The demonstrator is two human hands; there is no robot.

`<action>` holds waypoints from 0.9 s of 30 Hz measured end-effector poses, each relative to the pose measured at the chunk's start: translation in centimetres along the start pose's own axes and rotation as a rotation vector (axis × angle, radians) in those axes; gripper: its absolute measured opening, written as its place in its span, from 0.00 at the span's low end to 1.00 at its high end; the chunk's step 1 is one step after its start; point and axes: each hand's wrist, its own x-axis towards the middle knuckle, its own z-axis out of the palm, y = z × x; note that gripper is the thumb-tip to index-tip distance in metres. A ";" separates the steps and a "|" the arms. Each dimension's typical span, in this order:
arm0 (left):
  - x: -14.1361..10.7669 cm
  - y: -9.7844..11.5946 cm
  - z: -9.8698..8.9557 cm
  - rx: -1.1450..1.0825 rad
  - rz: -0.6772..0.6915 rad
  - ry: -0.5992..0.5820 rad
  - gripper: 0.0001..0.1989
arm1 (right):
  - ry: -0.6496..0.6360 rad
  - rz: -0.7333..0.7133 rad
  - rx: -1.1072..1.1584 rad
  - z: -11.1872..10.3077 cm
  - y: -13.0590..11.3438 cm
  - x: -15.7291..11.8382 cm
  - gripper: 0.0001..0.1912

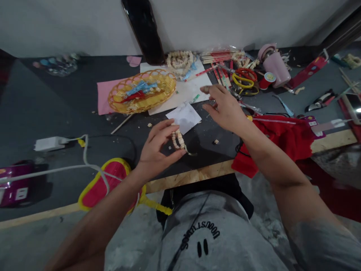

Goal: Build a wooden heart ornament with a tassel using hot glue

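My left hand (159, 145) grips a bracelet of pale beads (178, 138), pinched between fingers and thumb near the table's front edge. A thin cord end trails from it to the right. My right hand (224, 107) hovers above the table with thumb and index finger apart, and nothing shows between them. Just beyond the bracelet lies a small white paper (184, 117). Left of my right hand, a small green piece (195, 98) rests on a larger white sheet (160, 109).
A yellow woven basket (115, 101) holds blue and red items. Behind it are beaded strands (180, 62) and a leaning phone (145, 30). Yellow-handled scissors (243, 81), a red thread spool (266, 81), a pink bottle (276, 69) and red cloth (279, 139) lie rightward. A white cable (86, 150) crosses left.
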 end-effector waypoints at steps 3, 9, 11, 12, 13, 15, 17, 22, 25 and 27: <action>0.8 0.5 0.3 -0.061 -0.103 0.021 0.27 | -0.017 0.083 0.187 0.0 -1.3 -2.4 0.13; 2.3 1.0 1.1 -0.030 -0.099 -0.071 0.26 | -0.325 0.374 0.879 2.9 -2.7 -6.3 0.18; 2.8 1.1 1.2 0.017 -0.078 -0.087 0.26 | -0.432 0.444 1.077 3.8 -3.1 -7.1 0.23; 3.0 1.2 1.3 0.037 -0.073 -0.094 0.26 | -0.464 0.476 1.153 4.1 -3.4 -7.3 0.26; 3.2 1.2 1.4 0.057 -0.069 -0.100 0.26 | -0.487 0.509 1.214 4.3 -3.7 -7.5 0.28; 3.6 1.3 1.6 0.093 -0.066 -0.111 0.26 | -0.515 0.581 1.293 4.5 -4.1 -7.7 0.31; 3.8 1.2 1.7 0.122 -0.055 -0.109 0.27 | -0.529 0.642 1.320 4.5 -4.4 -7.8 0.31; 4.0 0.9 1.8 0.152 -0.045 -0.132 0.27 | -0.477 0.691 1.197 4.2 -4.1 -8.4 0.32; 4.1 0.6 1.7 0.146 -0.050 -0.161 0.26 | -0.436 0.622 0.895 3.7 -3.6 -8.9 0.24; 4.2 0.3 1.7 0.145 -0.036 -0.186 0.26 | -0.396 0.526 0.654 3.3 -3.3 -9.0 0.20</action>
